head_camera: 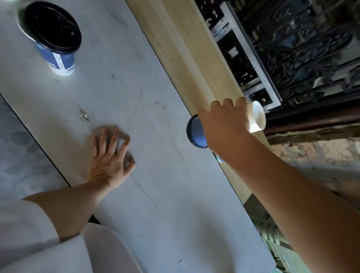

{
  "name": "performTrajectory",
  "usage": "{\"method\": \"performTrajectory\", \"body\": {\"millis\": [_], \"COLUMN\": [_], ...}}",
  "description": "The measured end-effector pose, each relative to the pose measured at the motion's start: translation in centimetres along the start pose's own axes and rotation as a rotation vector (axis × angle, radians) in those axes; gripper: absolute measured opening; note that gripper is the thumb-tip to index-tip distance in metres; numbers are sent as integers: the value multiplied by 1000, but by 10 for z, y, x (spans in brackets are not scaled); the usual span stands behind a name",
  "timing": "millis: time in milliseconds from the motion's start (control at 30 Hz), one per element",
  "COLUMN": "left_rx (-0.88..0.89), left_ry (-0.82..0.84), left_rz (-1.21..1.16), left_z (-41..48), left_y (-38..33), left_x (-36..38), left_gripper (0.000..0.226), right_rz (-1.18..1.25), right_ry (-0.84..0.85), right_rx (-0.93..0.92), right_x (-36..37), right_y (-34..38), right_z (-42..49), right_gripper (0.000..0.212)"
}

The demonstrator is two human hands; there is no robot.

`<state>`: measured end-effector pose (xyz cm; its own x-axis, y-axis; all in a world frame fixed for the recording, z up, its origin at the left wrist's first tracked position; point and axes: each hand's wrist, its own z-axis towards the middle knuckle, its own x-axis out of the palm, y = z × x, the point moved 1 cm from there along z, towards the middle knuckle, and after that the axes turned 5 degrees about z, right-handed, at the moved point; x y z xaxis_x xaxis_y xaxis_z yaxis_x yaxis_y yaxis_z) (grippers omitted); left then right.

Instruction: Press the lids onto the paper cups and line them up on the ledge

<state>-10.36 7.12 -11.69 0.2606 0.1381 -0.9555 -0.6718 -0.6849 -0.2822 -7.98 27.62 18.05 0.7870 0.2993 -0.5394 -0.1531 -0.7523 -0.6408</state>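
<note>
Though the right hand hides most of it, a tipped, empty blue-and-white paper cup is gripped over the pale wooden ledge; the left hand, blurred, lies open on the grey counter, whose lidded blue cup stands away from the ledge.

The table under my hands is pale grey, flecked with dark scratches. The ledge along its far side is light yellowish wood with fine grain. The far left cup is blue and white with a black lid. The cup I grip is white inside, with something blue beside it. My sleeve is white. The grille beyond is black scrollwork.
</note>
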Motion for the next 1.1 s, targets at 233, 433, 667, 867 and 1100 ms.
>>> {"method": "performTrajectory", "body": {"millis": [233, 433, 667, 867, 1100], "left_rx": [-3, -2, -10, -10, -4], "left_ry": [-32, -48, -24, -14, 2], "left_rz": [15, 9, -1, 3, 13], "left_z": [0, 0, 1, 1, 2], "left_y": [2, 4, 1, 1, 2], "left_x": [6, 11, 3, 2, 3], "left_gripper": [79, 79, 77, 77, 76], "right_rz": [51, 51, 35, -8, -2], "right_ry": [70, 78, 61, 63, 34], "right_rx": [-11, 7, -21, -18, -38], "right_x": [3, 6, 11, 14, 17], "right_y": [-21, -27, -22, -18, -19], "right_z": [-14, -19, -18, -14, -12], "right_gripper": [53, 47, 49, 46, 47]}}
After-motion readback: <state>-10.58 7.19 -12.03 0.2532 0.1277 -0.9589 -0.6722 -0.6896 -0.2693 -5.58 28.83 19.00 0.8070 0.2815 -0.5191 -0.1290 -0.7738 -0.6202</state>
